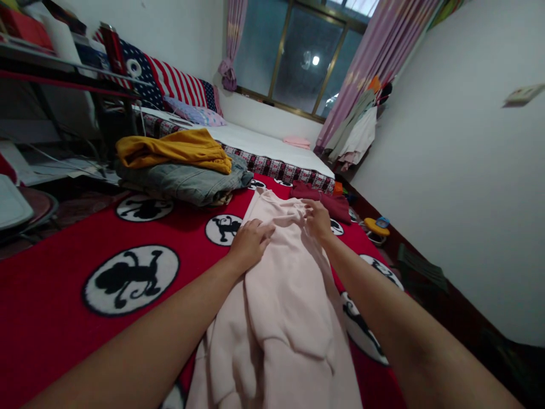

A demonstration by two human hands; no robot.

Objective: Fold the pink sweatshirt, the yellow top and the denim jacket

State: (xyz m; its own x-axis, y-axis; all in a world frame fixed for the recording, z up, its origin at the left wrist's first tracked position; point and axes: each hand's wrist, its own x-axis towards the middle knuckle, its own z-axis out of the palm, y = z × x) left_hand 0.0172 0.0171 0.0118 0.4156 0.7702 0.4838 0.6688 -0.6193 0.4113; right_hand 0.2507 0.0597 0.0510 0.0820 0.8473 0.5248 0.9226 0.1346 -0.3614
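Note:
A pale pink garment [281,284] lies lengthwise on a red blanket [55,318] printed with black monkey figures in white circles. My left hand [249,241] presses flat on the garment's left edge, fingers together and pointing right. My right hand [317,218] rests on the upper right part of the garment, fingers curled onto the fabric; whether it pinches the cloth is not clear. Both forearms stretch out from the bottom of the view on either side of the garment.
A folded yellow garment [174,150] lies on folded grey denim [187,182] at the back left. A dark red cloth [327,201] lies beyond the pink garment. Further back are a white bed [264,145], a window with pink curtains [378,51], and hanging clothes [357,133].

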